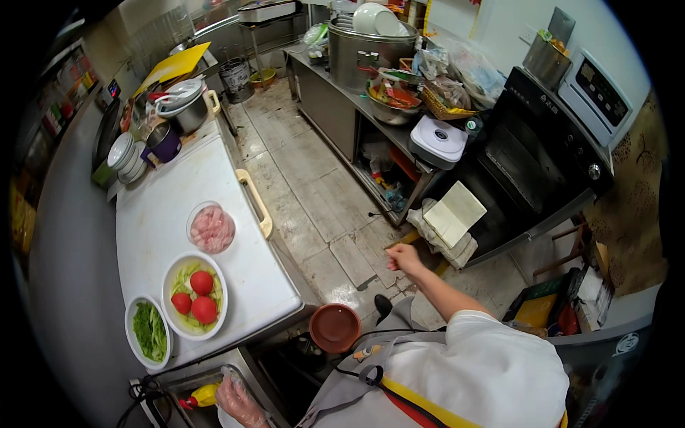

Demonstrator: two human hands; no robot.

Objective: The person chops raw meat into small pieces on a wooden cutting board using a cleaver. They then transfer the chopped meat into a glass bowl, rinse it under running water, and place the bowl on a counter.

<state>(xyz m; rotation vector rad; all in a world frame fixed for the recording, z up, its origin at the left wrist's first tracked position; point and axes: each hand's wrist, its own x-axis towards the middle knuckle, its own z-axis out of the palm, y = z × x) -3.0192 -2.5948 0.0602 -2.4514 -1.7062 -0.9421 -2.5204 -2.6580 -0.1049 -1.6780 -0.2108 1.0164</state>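
My left hand (239,401), in a clear plastic glove, is low over the metal sink (255,385), beside a yellow bottle with a red cap (203,396). A white rim (227,418) shows by its palm; the fingertips are hidden, so I cannot tell whether it grips anything. My right hand (404,259) hangs above the floor with bent, closed fingers and nothing visible in them. On the white worktop (267,289) stand a bowl of pale meat (212,227), a white bowl of sliced greens with 3 tomatoes (203,309), and a bowl of leafy greens (150,332).
A brown bucket (335,327) stands on the tiled floor near my feet. White bowls (127,157) and a purple jug (163,141) sit at the worktop's far end. Across the aisle are a steel counter (321,93), a large pot (371,53) and a black oven (521,157).
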